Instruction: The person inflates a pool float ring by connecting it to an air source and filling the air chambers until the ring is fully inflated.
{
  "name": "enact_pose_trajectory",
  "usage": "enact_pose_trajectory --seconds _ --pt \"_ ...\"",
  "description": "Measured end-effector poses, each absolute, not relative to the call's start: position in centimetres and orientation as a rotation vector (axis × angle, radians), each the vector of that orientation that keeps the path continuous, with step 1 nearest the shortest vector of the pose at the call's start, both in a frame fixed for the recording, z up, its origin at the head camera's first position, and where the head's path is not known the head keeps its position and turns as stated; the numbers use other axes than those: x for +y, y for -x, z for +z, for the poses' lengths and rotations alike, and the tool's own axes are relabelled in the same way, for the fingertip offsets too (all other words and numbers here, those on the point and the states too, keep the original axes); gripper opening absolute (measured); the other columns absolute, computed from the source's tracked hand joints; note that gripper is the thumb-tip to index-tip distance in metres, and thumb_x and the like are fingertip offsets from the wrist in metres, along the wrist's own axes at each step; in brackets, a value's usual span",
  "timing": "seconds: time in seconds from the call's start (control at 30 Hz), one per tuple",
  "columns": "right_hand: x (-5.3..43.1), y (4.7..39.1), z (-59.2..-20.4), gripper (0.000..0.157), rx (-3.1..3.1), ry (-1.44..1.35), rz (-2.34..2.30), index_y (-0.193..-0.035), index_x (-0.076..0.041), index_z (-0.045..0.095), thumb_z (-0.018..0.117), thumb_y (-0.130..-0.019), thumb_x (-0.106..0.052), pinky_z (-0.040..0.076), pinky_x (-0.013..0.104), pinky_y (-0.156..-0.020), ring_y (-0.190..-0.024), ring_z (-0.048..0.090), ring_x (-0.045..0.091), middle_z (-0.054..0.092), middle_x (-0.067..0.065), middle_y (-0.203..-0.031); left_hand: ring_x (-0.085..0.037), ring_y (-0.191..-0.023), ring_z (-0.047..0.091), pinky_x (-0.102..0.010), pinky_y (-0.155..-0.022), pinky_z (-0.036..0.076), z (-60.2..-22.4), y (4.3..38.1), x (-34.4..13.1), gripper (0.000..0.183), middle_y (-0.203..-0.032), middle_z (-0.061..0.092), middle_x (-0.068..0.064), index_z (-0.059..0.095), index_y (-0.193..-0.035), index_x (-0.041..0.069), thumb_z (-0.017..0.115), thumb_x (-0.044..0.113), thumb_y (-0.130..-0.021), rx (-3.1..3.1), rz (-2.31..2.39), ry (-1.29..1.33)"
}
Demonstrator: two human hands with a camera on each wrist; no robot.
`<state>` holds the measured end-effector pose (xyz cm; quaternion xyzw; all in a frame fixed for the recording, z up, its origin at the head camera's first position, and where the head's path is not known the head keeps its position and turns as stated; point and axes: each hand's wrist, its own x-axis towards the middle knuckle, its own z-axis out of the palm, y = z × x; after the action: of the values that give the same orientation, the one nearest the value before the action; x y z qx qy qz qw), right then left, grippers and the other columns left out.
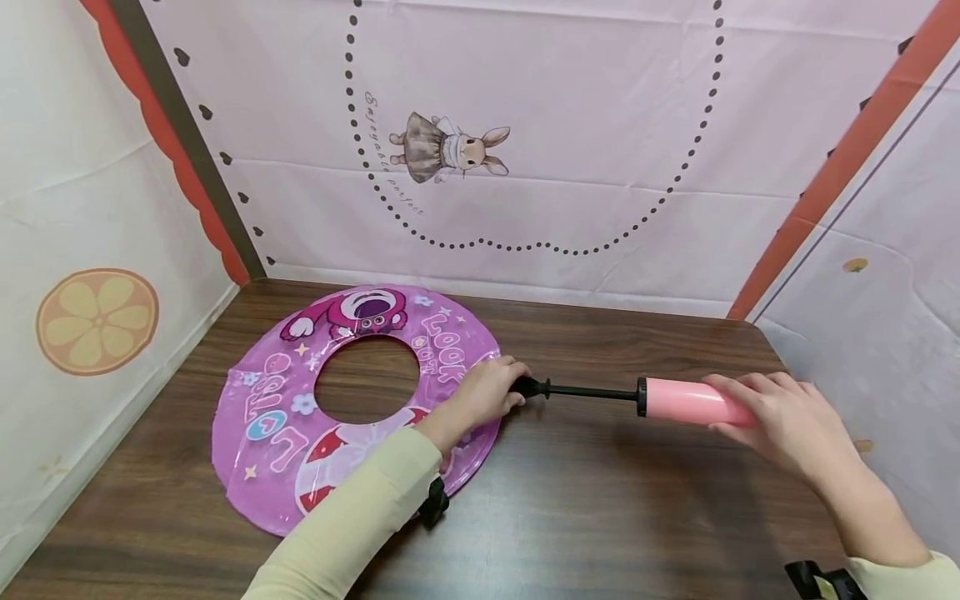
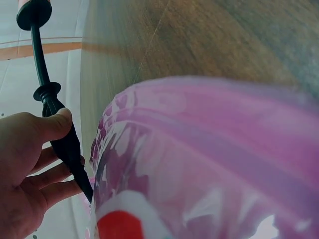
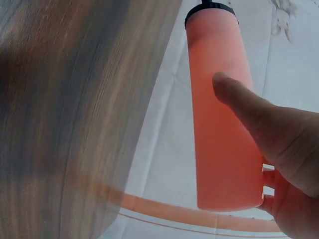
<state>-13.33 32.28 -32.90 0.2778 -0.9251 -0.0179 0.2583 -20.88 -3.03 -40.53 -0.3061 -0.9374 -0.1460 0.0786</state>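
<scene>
A pink hand pump with a black rod and nozzle extends sideways above the table. My right hand grips its pink barrel, thumb along one side in the right wrist view. At the other end my left hand pinches the black nozzle piece between thumb and fingers. The nozzle's thin tip runs to the edge of a purple swim ring, printed with a bear and letters. In the left wrist view the ring's glossy wall bulges beside the hand; the spot where the tip meets it is hidden.
The ring lies flat on a dark wooden table, on its left half. Printed cloth walls enclose the table at the back and both sides. A black wrist strap sits under my left sleeve, close to the ring.
</scene>
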Motion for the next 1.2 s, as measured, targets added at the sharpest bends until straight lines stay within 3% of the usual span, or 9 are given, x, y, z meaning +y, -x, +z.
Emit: enact_pose_trajectory --seconds 0.1,0.17,0.3,0.43,0.67,0.97,1.07,1.2 --pt "31.1 13.7 -33.5 0.071 -2.472 -0.788 -0.066 -0.109 -0.016 0.063 0.031 -0.082 -0.074 0.039 0.047 -0.058 -0.077 0.056 0.033 0.065 0.009 -0.084 -0.02 -0.089 0.062 -0.034 -0.082 0.051 -40.6 20.8 -3.1 0.037 -0.101 0.064 -0.004 0.063 -0.111 0.013 0.072 0.027 -0.078 -2.797 -0.434 0.911" --pt "29.6 14.2 -34.2 0.071 -2.444 -0.836 -0.1 -0.11 -0.014 0.063 0.028 -0.085 -0.071 0.04 0.047 -0.058 -0.078 0.057 0.033 0.064 0.01 -0.084 -0.02 -0.088 0.063 -0.033 -0.081 0.051 -40.6 20.8 -3.1 0.037 -0.1 0.064 -0.004 0.063 -0.11 0.013 0.072 0.027 -0.078 -2.787 -0.424 0.915" --pt "26.3 15.1 -34.8 0.053 -2.414 -0.877 -0.172 -0.111 -0.012 0.063 0.061 -0.078 -0.055 0.041 0.046 -0.058 -0.079 0.055 0.033 0.062 0.012 -0.084 -0.02 -0.09 0.063 -0.034 -0.082 0.05 -40.7 20.8 -3.0 0.037 -0.102 0.064 -0.004 0.063 -0.111 0.012 0.072 0.027 -0.078 -2.771 -0.434 0.924" --pt "23.9 15.6 -34.5 0.058 -2.399 -0.844 -0.236 -0.108 -0.012 0.063 0.081 -0.059 -0.038 0.041 0.045 -0.06 -0.077 0.054 0.033 0.062 0.012 -0.083 -0.02 -0.092 0.062 -0.034 -0.084 0.05 -40.7 20.8 -2.9 0.036 -0.103 0.064 -0.004 0.063 -0.111 0.01 0.072 0.024 -0.079 -2.763 -0.5 0.909" --pt "22.1 15.8 -34.6 0.058 -2.418 -0.819 -0.275 -0.108 -0.014 0.063 0.083 -0.06 -0.04 0.041 0.044 -0.062 -0.079 0.054 0.031 0.061 0.011 -0.083 -0.02 -0.092 0.062 -0.034 -0.085 0.049 -40.8 20.7 -3.0 0.036 -0.103 0.064 -0.004 0.063 -0.11 0.01 0.073 0.023 -0.078 -2.779 -0.536 0.873" --pt "24.0 15.6 -34.8 0.059 -2.415 -0.862 -0.209 -0.112 -0.017 0.062 0.081 -0.061 -0.04 0.041 0.044 -0.061 -0.081 0.055 0.031 0.061 0.01 -0.086 -0.02 -0.095 0.061 -0.034 -0.087 0.048 -40.9 21.0 -3.0 0.037 -0.105 0.064 -0.003 0.062 -0.111 0.012 0.073 0.025 -0.077 -2.81 -0.51 0.872" --pt "25.5 15.4 -34.7 0.053 -2.408 -0.862 -0.177 -0.113 -0.018 0.061 0.06 -0.079 -0.058 0.041 0.045 -0.061 -0.08 0.056 0.031 0.062 0.009 -0.086 -0.02 -0.095 0.061 -0.034 -0.087 0.049 -40.9 21.0 -3.0 0.038 -0.106 0.063 -0.003 0.061 -0.112 0.013 0.072 0.025 -0.078 -2.814 -0.484 0.887" --pt "28.1 14.8 -34.4 0.073 -2.42 -0.83 -0.121 -0.112 -0.018 0.061 0.015 -0.086 -0.068 0.04 0.046 -0.059 -0.078 0.057 0.032 0.063 0.009 -0.084 -0.02 -0.093 0.062 -0.034 -0.085 0.05 -40.9 20.9 -3.1 0.037 -0.104 0.063 -0.003 0.061 -0.111 0.013 0.072 0.025 -0.078 -2.807 -0.467 0.895"
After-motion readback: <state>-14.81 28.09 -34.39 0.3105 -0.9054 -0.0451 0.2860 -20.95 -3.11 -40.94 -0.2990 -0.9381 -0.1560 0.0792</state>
